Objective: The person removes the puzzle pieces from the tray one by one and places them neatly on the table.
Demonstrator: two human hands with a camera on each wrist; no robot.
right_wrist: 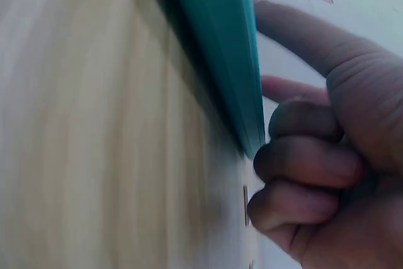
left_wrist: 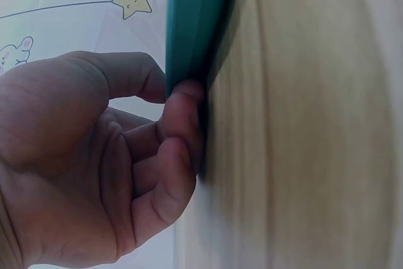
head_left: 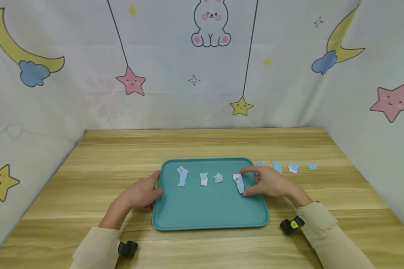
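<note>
A teal tray [head_left: 208, 209] lies on the table. My left hand [head_left: 143, 192] grips its left edge; in the left wrist view the thumb is at the rim and fingertips [left_wrist: 189, 92] reach under it. Over the tray's right side, my right hand [head_left: 271, 182] holds a light blue and white torn paper piece [head_left: 238, 183] between thumb and index finger, at its two ends. The other fingers [right_wrist: 302, 162] are curled in the right wrist view; the tray wall hides the piece there. Left of it on the tray lie a small piece [head_left: 218, 178], a squarish piece [head_left: 204, 179] and a long piece [head_left: 182, 176].
Several more blue paper pieces lie in a row on the table right of the tray, among them a curved piece [head_left: 277, 166], a notched piece [head_left: 293, 167] and a small piece [head_left: 312, 166]. A printed curtain [head_left: 175, 108] stands behind the wooden table [head_left: 202, 144].
</note>
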